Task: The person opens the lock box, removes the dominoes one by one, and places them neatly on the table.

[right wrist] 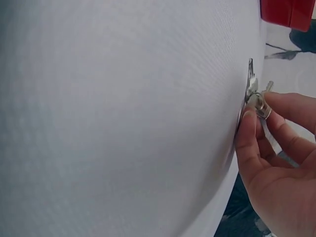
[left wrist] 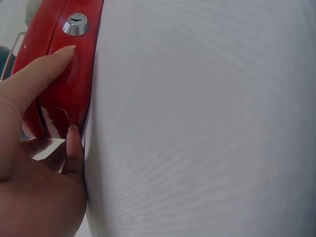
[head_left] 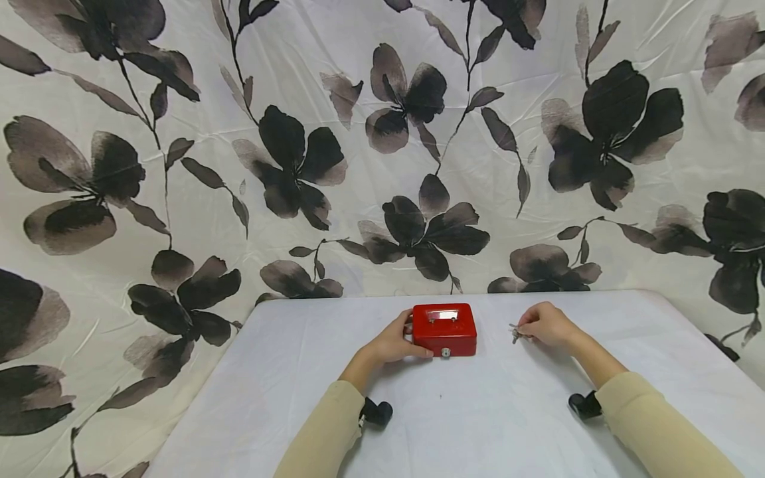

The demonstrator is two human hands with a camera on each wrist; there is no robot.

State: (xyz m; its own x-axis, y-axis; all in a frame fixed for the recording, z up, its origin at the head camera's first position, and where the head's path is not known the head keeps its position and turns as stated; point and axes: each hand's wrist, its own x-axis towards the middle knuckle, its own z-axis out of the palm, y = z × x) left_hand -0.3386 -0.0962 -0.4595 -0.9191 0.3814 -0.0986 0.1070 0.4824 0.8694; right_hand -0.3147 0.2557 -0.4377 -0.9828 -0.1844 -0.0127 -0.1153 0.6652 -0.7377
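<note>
A small red cash box [head_left: 427, 326] with a metal handle on its lid stands closed on the white-covered table. My left hand [head_left: 390, 342] grips its left end, the thumb across the front beside the round silver lock [left wrist: 76, 23] and the fingers round the side. No key sits in the lock. To the right of the box, my right hand [head_left: 548, 325] pinches a small bunch of silver keys [right wrist: 253, 89] on a ring between thumb and fingers. The keys are close over the cloth, with one long key pointing toward the box.
The white cloth [head_left: 472, 411] covers the whole table, whose far edge runs just behind the box. A floral curtain [head_left: 358, 166] hangs behind it. Black wrist cameras [head_left: 376, 413] are strapped at both sleeves.
</note>
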